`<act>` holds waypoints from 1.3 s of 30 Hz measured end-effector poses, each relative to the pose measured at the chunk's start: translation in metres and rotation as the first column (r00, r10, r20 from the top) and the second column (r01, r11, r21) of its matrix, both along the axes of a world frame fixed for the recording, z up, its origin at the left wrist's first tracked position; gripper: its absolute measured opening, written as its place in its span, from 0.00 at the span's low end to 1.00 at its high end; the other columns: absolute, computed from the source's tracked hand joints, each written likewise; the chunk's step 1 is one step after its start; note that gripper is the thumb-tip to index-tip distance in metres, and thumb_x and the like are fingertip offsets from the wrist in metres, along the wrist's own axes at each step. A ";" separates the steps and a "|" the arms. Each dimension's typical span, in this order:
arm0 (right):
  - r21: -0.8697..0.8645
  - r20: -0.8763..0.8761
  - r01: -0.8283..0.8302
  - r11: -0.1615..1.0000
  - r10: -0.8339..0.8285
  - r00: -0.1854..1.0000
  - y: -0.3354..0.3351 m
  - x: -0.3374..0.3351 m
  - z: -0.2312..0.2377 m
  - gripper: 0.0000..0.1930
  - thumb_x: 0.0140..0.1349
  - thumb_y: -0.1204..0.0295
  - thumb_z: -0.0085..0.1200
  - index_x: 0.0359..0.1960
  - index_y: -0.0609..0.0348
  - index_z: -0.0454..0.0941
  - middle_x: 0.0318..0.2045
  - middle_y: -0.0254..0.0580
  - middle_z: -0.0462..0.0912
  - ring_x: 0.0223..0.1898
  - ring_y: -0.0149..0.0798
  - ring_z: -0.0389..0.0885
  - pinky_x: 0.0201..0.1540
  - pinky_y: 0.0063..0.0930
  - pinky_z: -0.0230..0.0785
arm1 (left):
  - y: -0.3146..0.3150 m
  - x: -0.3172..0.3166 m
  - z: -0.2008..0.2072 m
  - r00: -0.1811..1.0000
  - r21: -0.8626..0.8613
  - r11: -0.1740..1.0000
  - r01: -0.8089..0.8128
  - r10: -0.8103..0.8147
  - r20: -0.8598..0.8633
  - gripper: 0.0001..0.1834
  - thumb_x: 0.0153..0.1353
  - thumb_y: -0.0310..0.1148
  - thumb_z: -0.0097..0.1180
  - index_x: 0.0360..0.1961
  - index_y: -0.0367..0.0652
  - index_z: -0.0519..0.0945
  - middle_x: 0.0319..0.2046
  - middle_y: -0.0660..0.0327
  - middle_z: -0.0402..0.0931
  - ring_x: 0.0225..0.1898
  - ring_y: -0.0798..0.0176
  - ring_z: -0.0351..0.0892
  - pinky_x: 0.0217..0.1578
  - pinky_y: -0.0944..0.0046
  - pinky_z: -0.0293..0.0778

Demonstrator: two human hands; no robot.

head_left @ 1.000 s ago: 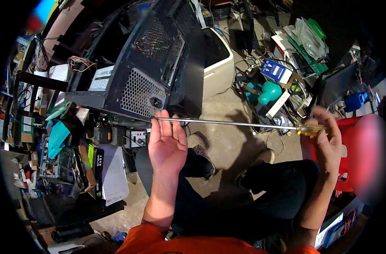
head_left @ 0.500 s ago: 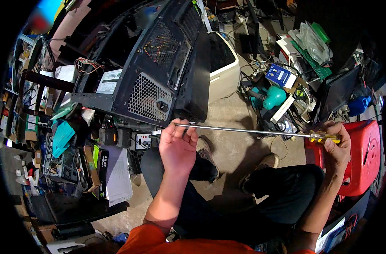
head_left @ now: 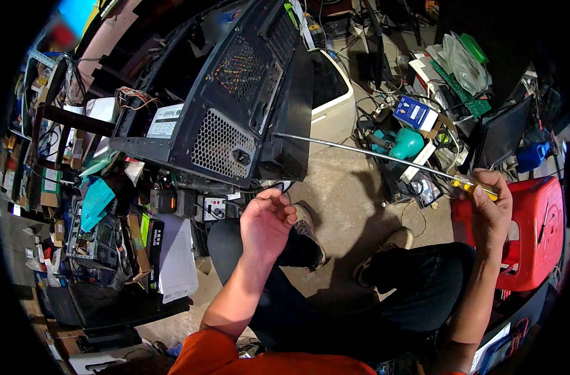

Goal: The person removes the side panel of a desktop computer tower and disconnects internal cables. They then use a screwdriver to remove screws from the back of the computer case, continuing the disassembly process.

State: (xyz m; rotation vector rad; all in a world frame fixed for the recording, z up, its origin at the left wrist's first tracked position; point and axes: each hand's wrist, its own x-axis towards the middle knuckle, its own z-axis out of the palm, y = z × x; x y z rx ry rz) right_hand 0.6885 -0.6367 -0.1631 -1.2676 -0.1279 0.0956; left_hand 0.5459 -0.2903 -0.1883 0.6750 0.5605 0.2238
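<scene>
My right hand is wrapped round the yellow see-through handle of a long screwdriver. Its thin metal shaft slants up to the left, with the tip over the side of a black computer case. Whether the tip touches the case cannot be told. Just below the case's lower corner, my left hand is closed, fingers curled toward the thumb and apart from the screwdriver. Anything between those fingertips is hidden or too small to see. The case lies tilted, showing a honeycomb vent with a power socket and coloured wires behind a grille.
A red plastic stool stands beside my right arm. Behind lie a teal power tool, a blue-and-white box and tangled cables. A cream-coloured casing is behind the case. At left are cartons, a white sheet and computer parts.
The screwdriver's tip has left my left fingertips and swung up toward the case. My left hand has drawn slightly down, its fingers curled. My right hand has shifted a little left and up.
</scene>
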 end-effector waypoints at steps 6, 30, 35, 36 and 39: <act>0.013 0.000 -0.037 0.999 0.037 0.999 0.010 0.001 0.002 0.12 0.53 0.77 0.59 0.38 0.66 0.71 0.36 0.41 0.75 0.34 0.33 0.78 0.39 0.25 0.74 | -0.010 -0.001 0.019 0.995 0.009 0.995 0.096 -0.096 0.003 0.10 0.57 0.34 0.48 0.37 0.42 0.75 0.32 0.61 0.71 0.34 0.63 0.69 0.38 0.66 0.67; -0.059 -0.282 -0.048 0.997 0.030 0.959 0.021 0.018 -0.005 0.13 0.56 0.75 0.58 0.40 0.66 0.72 0.34 0.41 0.76 0.32 0.33 0.77 0.35 0.24 0.73 | 0.096 0.033 0.164 0.990 0.788 -0.613 -0.059 0.065 0.124 0.10 0.62 0.31 0.49 0.31 0.34 0.72 0.26 0.60 0.69 0.29 0.67 0.66 0.32 0.68 0.64; -0.072 -0.306 -0.194 0.978 0.164 0.938 0.016 0.030 -0.011 0.14 0.58 0.68 0.57 0.39 0.66 0.74 0.28 0.41 0.77 0.24 0.30 0.75 0.30 0.22 0.72 | 0.101 0.036 0.166 0.995 0.717 -0.690 -0.094 -0.095 0.039 0.13 0.60 0.32 0.47 0.22 0.34 0.67 0.20 0.57 0.60 0.25 0.57 0.61 0.28 0.62 0.59; -0.087 -0.284 -0.217 0.972 0.184 0.941 0.014 0.029 -0.007 0.14 0.58 0.66 0.57 0.39 0.65 0.74 0.27 0.40 0.77 0.24 0.28 0.75 0.29 0.21 0.71 | 0.100 0.038 0.165 0.994 0.707 -0.700 -0.100 -0.107 0.034 0.14 0.60 0.33 0.47 0.21 0.34 0.67 0.20 0.57 0.60 0.25 0.56 0.61 0.28 0.62 0.59; -0.101 -0.180 -0.281 0.954 0.260 0.949 0.009 0.021 0.003 0.19 0.57 0.61 0.59 0.40 0.66 0.74 0.29 0.41 0.78 0.24 0.28 0.74 0.29 0.21 0.69 | 0.099 0.039 0.168 0.992 0.676 -0.729 -0.103 -0.122 0.021 0.16 0.61 0.34 0.46 0.20 0.35 0.66 0.20 0.56 0.60 0.26 0.55 0.61 0.29 0.61 0.58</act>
